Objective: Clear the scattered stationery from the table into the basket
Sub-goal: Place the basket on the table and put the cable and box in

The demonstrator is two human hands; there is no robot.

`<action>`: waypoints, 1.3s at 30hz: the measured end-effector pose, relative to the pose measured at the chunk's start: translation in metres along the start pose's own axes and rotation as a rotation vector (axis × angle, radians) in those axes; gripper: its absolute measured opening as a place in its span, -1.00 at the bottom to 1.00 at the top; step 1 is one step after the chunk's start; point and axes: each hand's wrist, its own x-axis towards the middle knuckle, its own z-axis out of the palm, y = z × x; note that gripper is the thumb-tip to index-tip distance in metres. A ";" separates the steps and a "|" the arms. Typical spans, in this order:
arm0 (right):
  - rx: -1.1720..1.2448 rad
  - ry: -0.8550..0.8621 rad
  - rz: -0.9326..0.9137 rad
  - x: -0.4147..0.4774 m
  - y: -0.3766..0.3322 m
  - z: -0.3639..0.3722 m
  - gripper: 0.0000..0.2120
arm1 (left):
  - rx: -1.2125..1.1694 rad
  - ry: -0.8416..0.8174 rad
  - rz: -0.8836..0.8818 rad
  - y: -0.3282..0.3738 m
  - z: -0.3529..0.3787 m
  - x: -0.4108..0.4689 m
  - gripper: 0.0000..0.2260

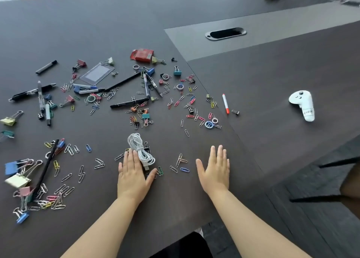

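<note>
Head view: task looks barely started, judging by the layout. The stationery is scattered across the left and middle of the bench (272, 72): paper clips (67, 191) everywhere, binder clips (16, 180) mostly at the left edge, black pens (129, 102) and a grey marker (46, 67) further back, a clear badge holder (96, 73), a red box (144, 54), and a red-tipped marker (225, 103) off to the right. A white cable coil (140, 150) lies nearest the person. No basket is recognisable in frame, so nothing can be confirmed as put away. Left grip (132, 172) lies flat on the bench with fingers straight and apart, holding nothing; its fingertips sit against the coil's left side and the thumb is splayed out below the coil's plug end. Right grip (214, 170) is also flat, fingers straight, empty, on bare bench just right of a few loose clips. A white handheld controller (303, 105) sits well apart on the right and is probably not stationery. Remaining: essentially all of it. The coil looks like the likely first pick, given the left grip's position. The loose clips will be the slow part; sweeping them into piles should beat picking them singly.
</note>
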 end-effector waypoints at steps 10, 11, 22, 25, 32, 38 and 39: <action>-0.224 -0.006 -0.431 -0.006 -0.039 0.019 -0.15 | 0.142 -0.074 0.149 -0.033 -0.005 -0.013 0.05; -0.259 -0.043 -0.420 -0.003 -0.038 0.021 -0.13 | 0.140 -0.100 0.112 -0.033 -0.008 -0.009 0.06; -0.252 -0.038 -0.097 0.126 -0.037 -0.013 -0.02 | 0.099 -0.090 -0.104 -0.016 -0.022 0.075 0.06; -0.248 -0.074 -0.246 0.150 -0.050 -0.011 -0.07 | 0.051 -0.009 -0.061 -0.010 -0.019 0.093 0.03; -0.210 0.008 -0.517 0.187 -0.093 -0.003 -0.32 | -0.114 0.392 0.038 -0.009 -0.009 0.106 -0.57; -0.045 0.268 -0.825 0.182 -0.086 0.012 -0.80 | -0.006 0.438 0.088 -0.007 -0.006 0.106 -0.52; -0.051 0.281 -0.850 0.180 -0.087 0.012 -0.79 | 0.002 0.462 0.087 -0.006 -0.006 0.105 -0.49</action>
